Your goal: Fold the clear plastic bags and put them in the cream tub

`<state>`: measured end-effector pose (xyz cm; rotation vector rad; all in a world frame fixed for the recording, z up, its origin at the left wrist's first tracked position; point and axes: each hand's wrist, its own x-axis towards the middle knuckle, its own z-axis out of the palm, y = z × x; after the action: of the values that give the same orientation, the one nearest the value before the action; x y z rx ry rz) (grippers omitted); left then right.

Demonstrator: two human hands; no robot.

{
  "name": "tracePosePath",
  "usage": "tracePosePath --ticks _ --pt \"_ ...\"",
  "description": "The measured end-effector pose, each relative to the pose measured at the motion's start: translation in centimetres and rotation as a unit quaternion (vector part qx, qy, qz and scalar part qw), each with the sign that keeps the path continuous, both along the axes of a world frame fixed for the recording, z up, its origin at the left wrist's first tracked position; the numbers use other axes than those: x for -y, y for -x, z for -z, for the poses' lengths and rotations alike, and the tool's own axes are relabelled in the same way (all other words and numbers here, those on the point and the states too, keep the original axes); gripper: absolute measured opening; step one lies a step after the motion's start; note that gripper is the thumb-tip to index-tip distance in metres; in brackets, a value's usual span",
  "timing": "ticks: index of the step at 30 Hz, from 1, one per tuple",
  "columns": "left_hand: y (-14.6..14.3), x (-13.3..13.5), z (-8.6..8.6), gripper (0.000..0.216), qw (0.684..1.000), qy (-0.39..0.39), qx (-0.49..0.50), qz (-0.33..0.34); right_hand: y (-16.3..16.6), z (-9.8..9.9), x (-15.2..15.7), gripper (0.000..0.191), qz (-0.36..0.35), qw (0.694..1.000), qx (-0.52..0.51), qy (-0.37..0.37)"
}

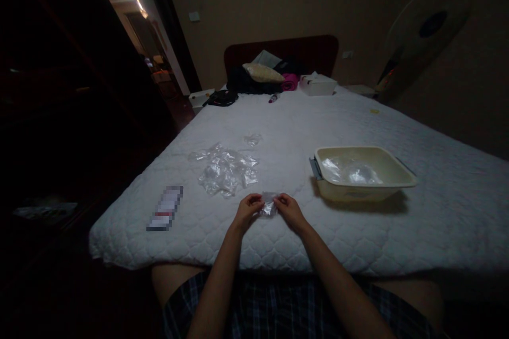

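I'm in a dim home bedroom: a wide white quilted mattress (358, 127), a dark wooden headboard (314, 50), and a beige pillow (262, 72).

Bed (318, 132), white quilted cover, is carrying everything. Pile of clear plastic bags (226, 169) is lying mid-left, stray bag (253, 139) just behind it. Cream basin (366, 187) is sitting right, flat packet (165, 207) near left edge. White box (318, 85), black bag (221, 97), pink bundle (289, 82) are sitting by the headboard (310, 47).

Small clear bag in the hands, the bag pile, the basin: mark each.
small clear bag (269, 206): head view, middle of the crumpled plastic.
bag pile (225, 170): head view, centre of the heap.
basin (366, 193): head view, near outer wall.
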<state>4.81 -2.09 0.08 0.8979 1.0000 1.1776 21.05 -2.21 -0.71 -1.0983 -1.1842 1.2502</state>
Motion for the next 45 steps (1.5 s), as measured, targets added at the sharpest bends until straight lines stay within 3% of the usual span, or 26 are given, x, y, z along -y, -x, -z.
tracePosePath --ticks 5,9,15,18,20,25,29,34,37,41,43,45 --pt "-0.1 -0.1 0.2 0.038 1.000 0.007 0.013 0.003 -0.5 -1.8 0.1 0.030 0.015 0.998 -0.053 0.014" --pt "-0.2 -0.1 0.3 0.035 1.000 0.005 0.012 -0.004 -3.1 -5.8 0.5 0.032 -0.013 1.000 -0.010 -0.016" --pt "-0.2 0.2 0.0 0.031 1.000 0.001 0.009 -0.003 -11.7 -13.3 0.7 0.031 0.034 0.995 0.051 -0.076" --pt "-0.3 0.4 0.0 0.030 1.000 0.002 -0.011 -0.009 -16.5 -15.8 -0.4 0.034 0.092 0.988 0.098 -0.075" --pt "-0.4 0.4 0.0 0.029 0.999 -0.006 -0.030 -0.016 -19.0 -16.7 -1.5 0.035 0.091 0.985 0.139 -0.047" --pt "-0.6 0.4 0.0 0.027 0.995 -0.034 -0.090 -0.029 -21.0 -16.6 -4.4 0.020 0.053 0.975 0.212 0.044" --pt "-0.5 0.5 -0.1 0.026 0.990 -0.044 -0.127 -0.036 -20.6 -14.1 -7.0 0.013 0.063 0.942 0.318 0.091" --pt "-0.4 0.5 -0.1 0.025 0.987 -0.048 -0.147 -0.042 -21.0 -11.1 -9.1 0.024 0.091 0.898 0.418 0.099" --pt "-0.5 0.6 -0.3 0.025 0.987 -0.039 -0.152 -0.040 -21.5 -10.8 -9.1 0.024 0.080 0.869 0.484 0.055" --pt "-0.5 0.7 -0.5 0.024 0.986 -0.039 -0.157 -0.040 -21.3 -11.5 -8.4 0.021 0.055 0.770 0.633 -0.064" --pt "-0.5 0.7 -0.3 0.024 0.985 -0.046 -0.160 -0.038 -20.9 -12.0 -8.2 0.015 0.040 0.762 0.641 -0.087" --pt "-0.4 0.7 -0.2 0.024 0.985 -0.051 -0.161 -0.037 -20.5 -12.2 -8.2 0.010 0.010 0.789 0.607 -0.092"
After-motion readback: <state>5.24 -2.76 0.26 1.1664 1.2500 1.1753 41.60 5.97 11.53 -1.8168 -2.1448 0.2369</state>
